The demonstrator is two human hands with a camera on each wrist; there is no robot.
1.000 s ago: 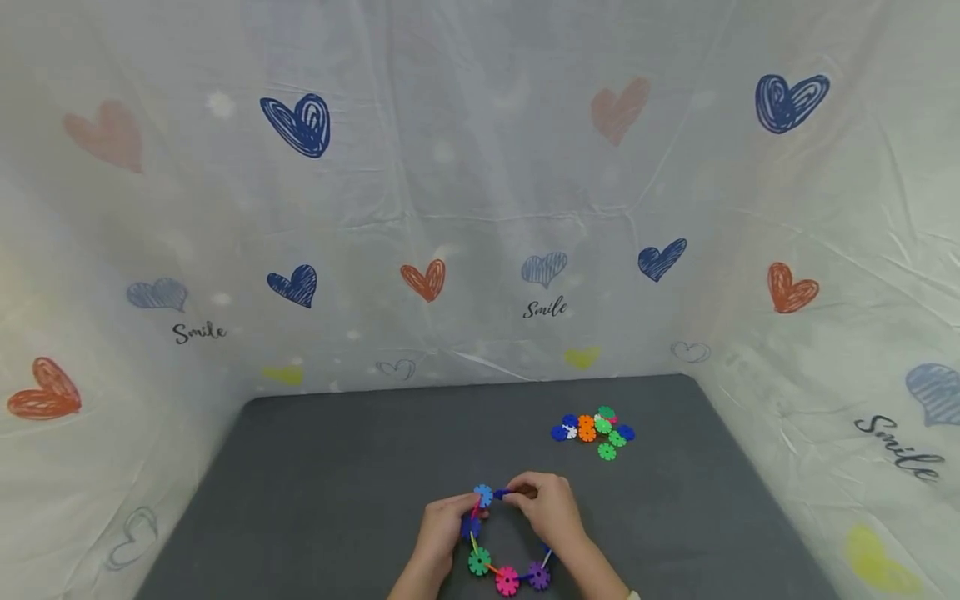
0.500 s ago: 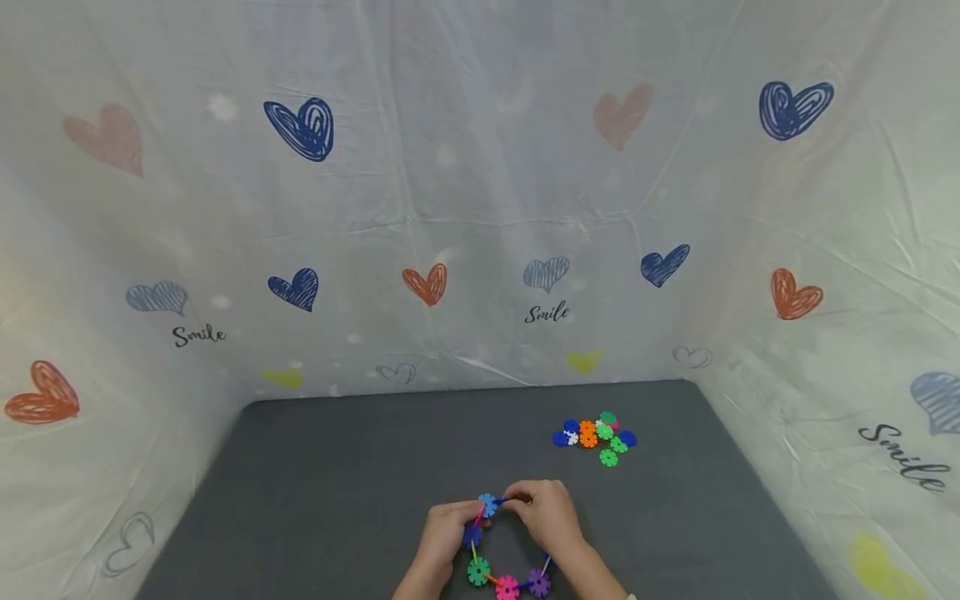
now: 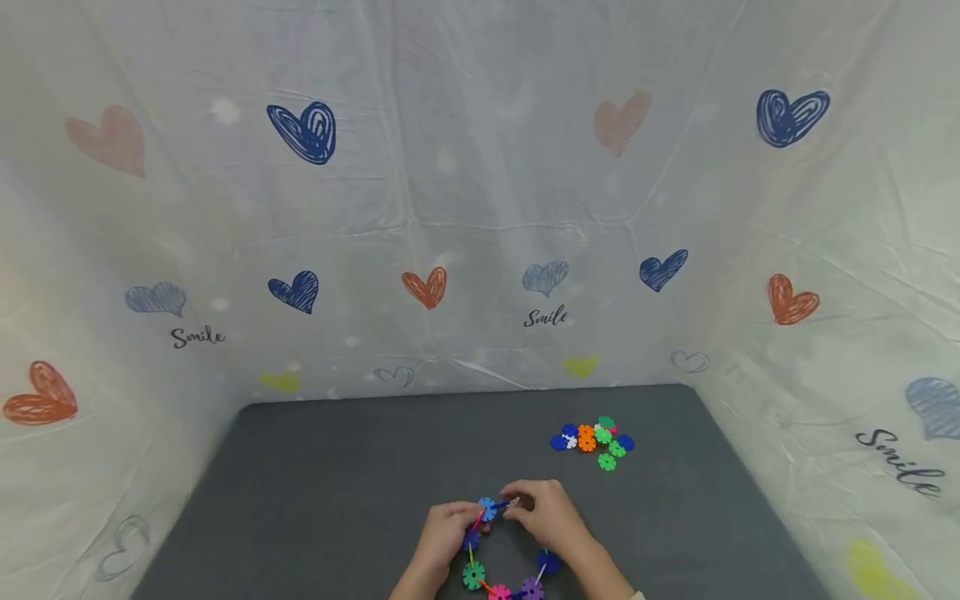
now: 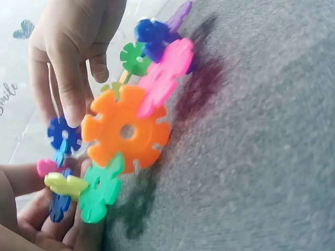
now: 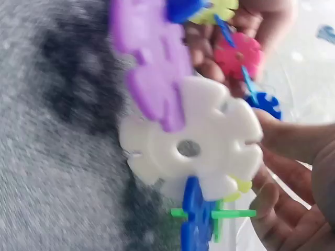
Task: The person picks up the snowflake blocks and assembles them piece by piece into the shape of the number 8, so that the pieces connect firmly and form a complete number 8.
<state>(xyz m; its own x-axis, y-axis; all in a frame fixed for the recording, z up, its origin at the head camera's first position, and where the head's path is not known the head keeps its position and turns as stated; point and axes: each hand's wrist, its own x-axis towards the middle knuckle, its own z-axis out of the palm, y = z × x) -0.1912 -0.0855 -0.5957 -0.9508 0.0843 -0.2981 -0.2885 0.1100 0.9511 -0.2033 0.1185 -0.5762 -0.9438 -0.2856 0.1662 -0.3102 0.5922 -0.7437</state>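
Note:
A ring-shaped chain of notched plastic snowflake discs, among them a green disc [image 3: 474,575] and a purple disc [image 3: 532,588], spans the space between both hands. My left hand [image 3: 442,537] grips the chain's far left part, its thumb at the light blue disc [image 3: 487,509]. Thumb and forefinger of my right hand [image 3: 551,517] pinch the dark blue disc [image 4: 65,135] joined to the light blue one. In the left wrist view an orange disc [image 4: 123,130] stands nearest. Close up in the right wrist view, a white disc [image 5: 178,146] slots into a purple one.
Loose discs lie in a cluster farther back on the right, with orange discs [image 3: 587,437] and a green disc [image 3: 607,462] among them. The dark grey tabletop [image 3: 337,467] ends against a pale curtain [image 3: 480,183] printed with hearts.
The right fingers have shifted slightly around the dark blue disc and now stand a little wider. More of the chain's right side shows beside the right wrist. The loose discs lie as before.

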